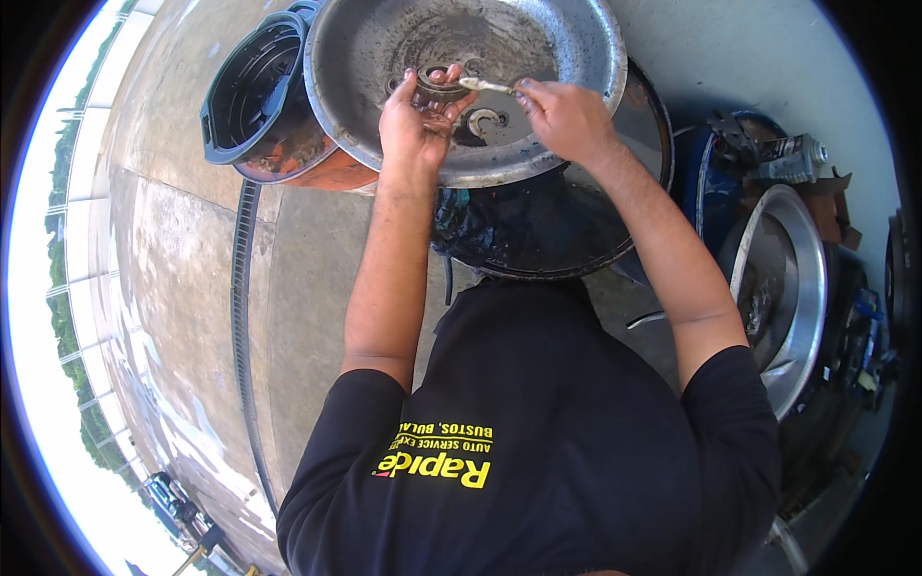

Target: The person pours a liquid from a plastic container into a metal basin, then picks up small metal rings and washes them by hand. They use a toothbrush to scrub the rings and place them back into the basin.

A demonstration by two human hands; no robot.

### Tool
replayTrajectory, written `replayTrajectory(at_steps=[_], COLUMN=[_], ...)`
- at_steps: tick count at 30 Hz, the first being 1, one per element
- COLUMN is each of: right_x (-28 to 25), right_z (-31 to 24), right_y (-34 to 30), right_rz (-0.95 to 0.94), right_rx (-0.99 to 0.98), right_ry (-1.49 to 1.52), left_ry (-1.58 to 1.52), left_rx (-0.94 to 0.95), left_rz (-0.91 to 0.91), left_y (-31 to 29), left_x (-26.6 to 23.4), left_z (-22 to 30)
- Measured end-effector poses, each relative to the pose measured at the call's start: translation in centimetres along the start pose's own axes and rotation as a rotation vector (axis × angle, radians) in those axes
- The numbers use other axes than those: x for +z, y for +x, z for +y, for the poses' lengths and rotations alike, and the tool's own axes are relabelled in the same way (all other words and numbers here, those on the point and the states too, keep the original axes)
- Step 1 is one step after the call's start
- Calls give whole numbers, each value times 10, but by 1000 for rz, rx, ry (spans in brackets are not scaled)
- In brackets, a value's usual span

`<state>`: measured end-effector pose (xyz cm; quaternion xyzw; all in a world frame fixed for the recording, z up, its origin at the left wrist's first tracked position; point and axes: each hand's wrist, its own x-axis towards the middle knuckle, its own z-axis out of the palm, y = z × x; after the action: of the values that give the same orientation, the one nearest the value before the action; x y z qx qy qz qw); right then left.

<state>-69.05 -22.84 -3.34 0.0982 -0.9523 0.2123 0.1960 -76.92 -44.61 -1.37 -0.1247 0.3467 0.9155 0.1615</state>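
My left hand (415, 130) is palm up over a wide metal basin (327, 106), its fingers curled round a dark, greasy ring-shaped metal part (438, 93) that looks like a bearing. Fingertips show through the ring's middle. From the right, my right hand (569, 117) grips the handle of a small brush (485, 85). The pale brush head is at the ring's upper right edge; whether it touches cannot be made out. Lower in the basin, beside my left hand, lies another curved metal piece (486, 123). Dark grime and a wet film coat the basin floor.
The basin rests on a dark drum (557, 226). A black drain pan (252, 101) stands at its left on an orange-stained drum. At right are a blue drum (693, 182), a spray can (789, 158) and a second metal basin (814, 302). A floor grate (242, 317) runs along the left.
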Motion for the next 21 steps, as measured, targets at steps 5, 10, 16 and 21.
replayTrajectory(at_steps=[5, 10, 16, 21], right_x=[-15, -17, -28, -37], right_z=[28, -25, -9, 6], right_y=[12, 8, 11, 19], right_rz=[-19, 37, -24, -50], right_rx=[66, -58, -131, -177], right_ry=[-42, 45, -11, -85], left_ry=[-32, 93, 118, 117], left_rx=[-28, 4, 8, 42], left_rz=[-119, -70, -171, -160], left_y=[4, -5, -6, -13], left_x=[-13, 0, -4, 2], left_z=[7, 10, 12, 10])
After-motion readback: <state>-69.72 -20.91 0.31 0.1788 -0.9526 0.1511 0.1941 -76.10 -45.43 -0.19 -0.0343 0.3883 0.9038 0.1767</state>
